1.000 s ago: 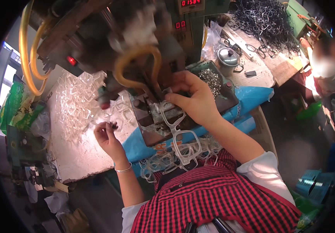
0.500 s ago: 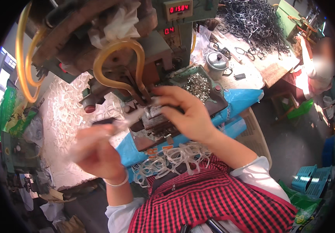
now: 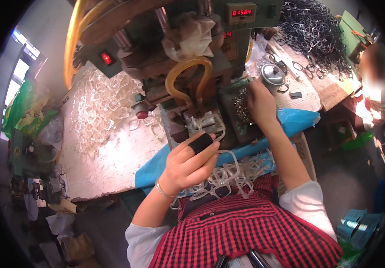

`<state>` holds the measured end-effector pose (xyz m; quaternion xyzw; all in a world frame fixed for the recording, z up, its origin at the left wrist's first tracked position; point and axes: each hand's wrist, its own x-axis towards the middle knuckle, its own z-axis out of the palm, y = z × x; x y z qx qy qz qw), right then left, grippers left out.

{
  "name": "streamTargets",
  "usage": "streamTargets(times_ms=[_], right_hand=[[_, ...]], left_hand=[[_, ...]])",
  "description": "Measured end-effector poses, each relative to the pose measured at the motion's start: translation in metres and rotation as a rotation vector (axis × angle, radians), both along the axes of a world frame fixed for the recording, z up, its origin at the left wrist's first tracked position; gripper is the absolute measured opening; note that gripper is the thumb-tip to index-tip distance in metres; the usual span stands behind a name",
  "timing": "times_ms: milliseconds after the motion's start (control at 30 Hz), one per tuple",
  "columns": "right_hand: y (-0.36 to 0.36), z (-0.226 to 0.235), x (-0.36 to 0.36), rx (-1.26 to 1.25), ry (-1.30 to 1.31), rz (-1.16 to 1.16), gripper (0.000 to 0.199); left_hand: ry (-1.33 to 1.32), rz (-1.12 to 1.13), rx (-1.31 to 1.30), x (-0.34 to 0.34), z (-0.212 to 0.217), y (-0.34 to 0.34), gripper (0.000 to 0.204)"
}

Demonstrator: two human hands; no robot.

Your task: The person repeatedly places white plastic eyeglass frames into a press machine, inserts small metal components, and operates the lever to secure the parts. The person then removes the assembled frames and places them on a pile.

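Observation:
My left hand [image 3: 188,163], with a black band around its fingers, is closed on a clear plastic eyeglass frame [image 3: 222,125]. That frame is held at the press's small metal fixture [image 3: 208,119], under a looped yellow hose [image 3: 171,80]. My right hand [image 3: 262,106] reaches into a dark tray of small shiny metal pieces [image 3: 241,105]. Its fingers are curled and their tips partly hidden, so what they pinch does not show. Several more clear frames [image 3: 235,174] lie in front of me, by my checked apron [image 3: 228,219].
A large heap of clear frames [image 3: 101,105] covers the table's left side. Beyond the tray stand a lidded metal pot [image 3: 273,74] and a pile of dark frames [image 3: 313,27]. Blue plastic sheeting [image 3: 297,117] runs along the table edge. Another person [image 3: 378,94] sits at far right.
My right hand has gone from the press fixture to the metal-piece tray. My left hand has moved right, bringing a clear eyeglass frame to the fixture. The view has shifted too.

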<state>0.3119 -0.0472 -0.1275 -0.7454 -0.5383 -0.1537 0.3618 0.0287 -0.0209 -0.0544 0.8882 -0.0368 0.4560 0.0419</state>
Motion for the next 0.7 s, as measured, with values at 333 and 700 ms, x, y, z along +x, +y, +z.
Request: streamTargets(times_ms=[333,700], right_hand=[[-0.047,0.009,-0.041,0.327,0.872,0.117,0.015],[0.002,0.003,-0.048,0.392,1.166,0.316,0.009]], left_hand=[[-0.328,0.820,-0.255,-0.098,-0.045,-0.006,0.018],[0.238,1.172,-0.288,-0.087,-0.093,0.159,0.024]])
